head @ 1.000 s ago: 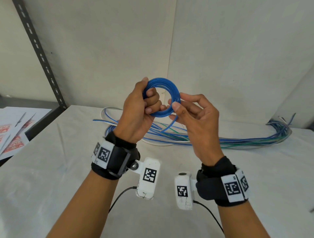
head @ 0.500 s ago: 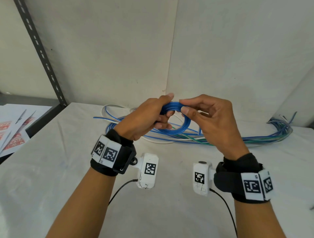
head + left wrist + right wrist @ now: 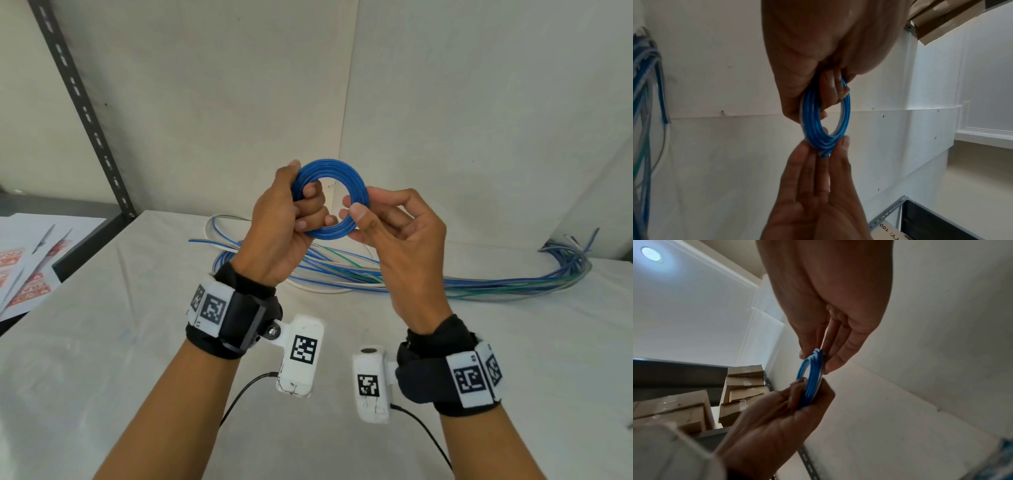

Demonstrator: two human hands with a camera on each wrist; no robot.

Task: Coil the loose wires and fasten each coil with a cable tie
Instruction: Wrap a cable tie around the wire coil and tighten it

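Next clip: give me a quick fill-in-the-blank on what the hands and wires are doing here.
1. Both hands hold a coil whose colour is ____.
2. The left hand has fingers hooked ____ the coil's opening.
3. The right hand ____ the coil's rim between thumb and fingers.
4. The loose wires lie on the ____.

Missing: blue; through; pinches; table

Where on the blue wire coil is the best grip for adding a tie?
Probably keep the left hand wrapped through the blue wire coil's left arc, clamping every turn; the right hand pinches the right arc, so the bare top arc stays free.
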